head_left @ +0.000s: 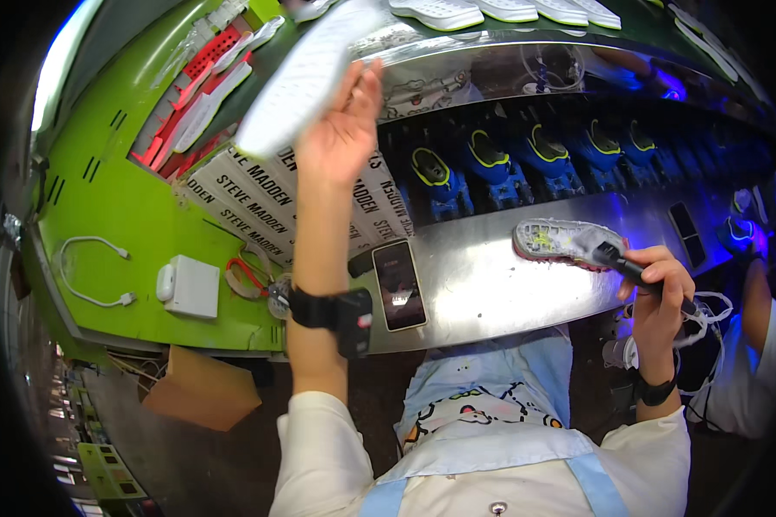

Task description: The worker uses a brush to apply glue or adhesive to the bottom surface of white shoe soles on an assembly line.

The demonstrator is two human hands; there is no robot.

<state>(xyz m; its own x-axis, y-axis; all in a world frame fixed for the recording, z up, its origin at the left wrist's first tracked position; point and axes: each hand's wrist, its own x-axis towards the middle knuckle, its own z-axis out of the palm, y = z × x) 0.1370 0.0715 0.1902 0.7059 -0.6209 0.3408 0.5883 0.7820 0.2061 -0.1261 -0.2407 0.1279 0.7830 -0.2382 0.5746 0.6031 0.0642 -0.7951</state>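
Note:
My left hand (343, 129) is raised at the upper left, its fingers at the edge of a white shoe sole (297, 82). The sole is blurred and hides part of the fingers. My right hand (660, 280) is closed around the black handle of a brush (634, 270). The brush head touches a second shoe sole (569, 239), which lies on the metal ledge with its hollow side up. That sole's inside looks whitish and wet, with a yellow-green patch and a reddish lower edge.
Blue shoe uppers with yellow collars (490, 155) stand in a row on the dark conveyor. White soles (509, 9) line the far shelf. A phone (399, 284) lies on the metal ledge (483, 284); a printed box (241, 198), scissors (248, 280) and white charger (191, 286) are left. A co-worker's arm (756, 302) is right.

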